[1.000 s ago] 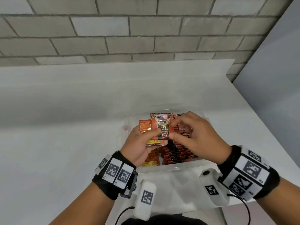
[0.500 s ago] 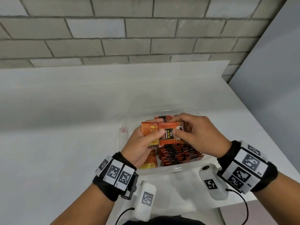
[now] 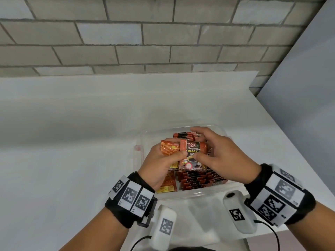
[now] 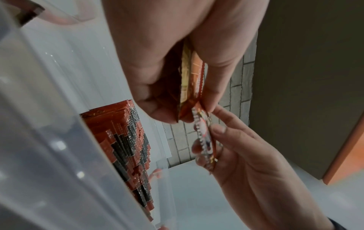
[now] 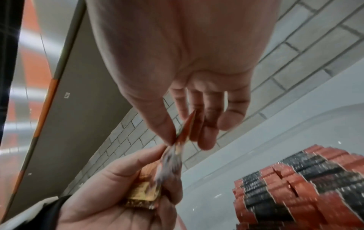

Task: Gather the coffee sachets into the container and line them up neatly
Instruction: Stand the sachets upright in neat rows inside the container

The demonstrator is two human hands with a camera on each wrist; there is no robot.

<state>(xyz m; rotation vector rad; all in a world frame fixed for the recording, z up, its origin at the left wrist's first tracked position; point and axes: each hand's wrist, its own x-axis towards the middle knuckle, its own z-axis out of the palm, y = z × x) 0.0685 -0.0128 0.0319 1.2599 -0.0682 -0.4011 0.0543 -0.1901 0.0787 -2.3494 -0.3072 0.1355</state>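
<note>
A clear plastic container [image 3: 183, 195] stands on the white table. It holds a row of red and black coffee sachets [image 3: 199, 180] set on edge, seen also as sachets [image 4: 126, 147] and sachets [image 5: 295, 186]. Above it my left hand [image 3: 163, 162] grips a small bundle of orange sachets [image 3: 169, 148], its thumb across the front. My right hand [image 3: 221, 153] pinches a single "D2X Black Coffee" sachet [image 3: 193, 153] upright against that bundle. In the left wrist view that single sachet [image 4: 204, 140] sits between the thumb and fingers of the right hand [image 4: 246, 155].
More orange sachets [image 3: 167, 185] lie flat in the container's near-left corner under my left hand. A pink latch [image 3: 137, 147] sits on the container's left side. A brick wall [image 3: 163, 42] backs the table, and a grey panel [image 3: 308, 105] stands beyond its right edge.
The single sachet has turned about half a turn between my hands: label upside down, then sideways, now upright. Both hands stay over the container.
</note>
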